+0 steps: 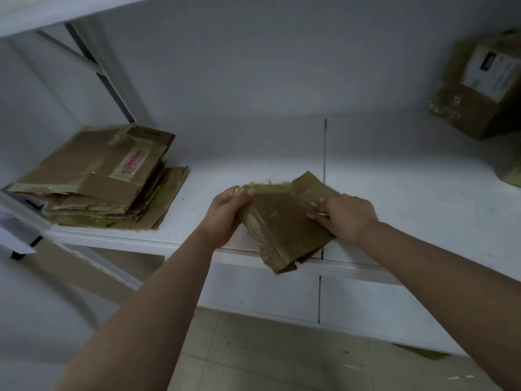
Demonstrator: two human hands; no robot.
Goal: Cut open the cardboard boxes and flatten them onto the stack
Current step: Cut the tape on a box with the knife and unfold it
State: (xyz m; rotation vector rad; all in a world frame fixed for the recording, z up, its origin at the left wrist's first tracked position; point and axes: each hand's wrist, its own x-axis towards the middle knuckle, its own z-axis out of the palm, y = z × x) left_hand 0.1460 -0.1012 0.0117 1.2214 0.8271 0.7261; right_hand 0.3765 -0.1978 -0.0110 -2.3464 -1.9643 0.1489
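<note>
Now the small cardboard box [282,221], wrapped in shiny tape, is held over the front edge of the white shelf [394,176]. The left hand [225,213] grips its upper left corner with curled fingers; the right hand [348,214] pinches the right side and seems to hold a thin tool, but the blur does not let me be sure. The slippery tape could let the box slide out, or a blade could slip toward the left fingers. The stack [98,179] of flattened boxes lies at the left, another closed box [479,86] far right, against a white wall.
</note>
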